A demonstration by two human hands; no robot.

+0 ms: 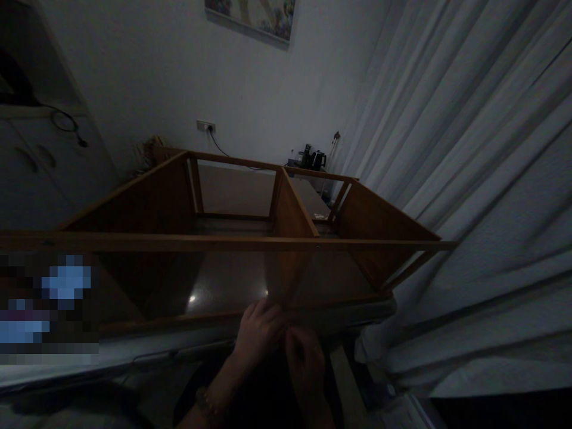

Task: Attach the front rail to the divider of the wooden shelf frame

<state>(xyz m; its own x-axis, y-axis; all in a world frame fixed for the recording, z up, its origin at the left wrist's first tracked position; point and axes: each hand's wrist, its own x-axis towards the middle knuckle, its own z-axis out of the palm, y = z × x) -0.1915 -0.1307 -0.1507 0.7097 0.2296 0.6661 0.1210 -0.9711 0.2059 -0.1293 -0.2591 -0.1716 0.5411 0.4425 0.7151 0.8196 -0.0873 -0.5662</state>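
Observation:
A brown wooden cabinet frame [223, 243], with side panels and an upright divider [295, 205], stretches across the view in dim light. My left hand [261, 326], with a beaded bracelet [206, 404] at its wrist, is at the frame's lower front rail [192, 320], just below the divider. Its fingers are curled inward. Close beside it on the right is my right hand [308, 356], thumb and forefinger pinched together near the left fingertips. Whatever the two hands hold is too small and dark to make out.
White curtains [473, 179] hang along the right. At the back are a black kettle [319, 159] and a wall socket [206, 126] with a plugged-in cord. White cupboards [36, 161] stand at left. A blurred-out patch [49, 307] covers the lower left.

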